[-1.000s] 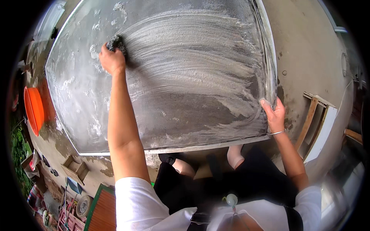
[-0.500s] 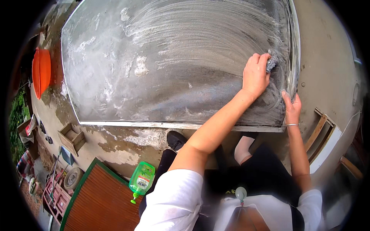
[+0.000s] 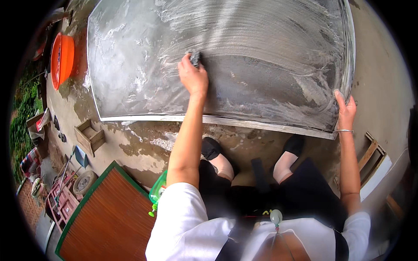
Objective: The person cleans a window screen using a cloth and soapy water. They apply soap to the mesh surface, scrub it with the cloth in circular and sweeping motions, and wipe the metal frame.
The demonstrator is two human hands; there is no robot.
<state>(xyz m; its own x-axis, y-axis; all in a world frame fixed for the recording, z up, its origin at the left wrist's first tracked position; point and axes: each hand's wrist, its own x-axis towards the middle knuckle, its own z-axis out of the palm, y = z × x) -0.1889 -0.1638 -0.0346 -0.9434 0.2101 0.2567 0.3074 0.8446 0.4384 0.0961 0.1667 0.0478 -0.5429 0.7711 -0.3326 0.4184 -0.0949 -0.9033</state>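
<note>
A large grey framed panel [image 3: 261,82], wet and streaked with suds, lies in front of me. My left hand [image 3: 193,79] is closed round a steel wool scrubber [image 3: 194,58] and presses it on the panel's surface, left of the middle. At the panel's near right corner, my right hand [image 3: 345,112] grips the frame edge, thumb on top and the other fingers partly hidden. That wrist wears a bangle [image 3: 344,130]. Curved scrub marks run across the right and far part; patches of foam lie on the left.
An orange basin [image 3: 65,58] stands beyond the panel's left side. Nearer are a wooden box [image 3: 90,135], a brown corrugated panel with green edging [image 3: 109,213], and a green pump bottle [image 3: 157,189] partly behind my left arm. A wooden frame [image 3: 372,161] lies at the right.
My left hand has swept the scrubber left across the panel, from near its right edge. My right hand keeps its hold on the corner. The whole view has shifted somewhat.
</note>
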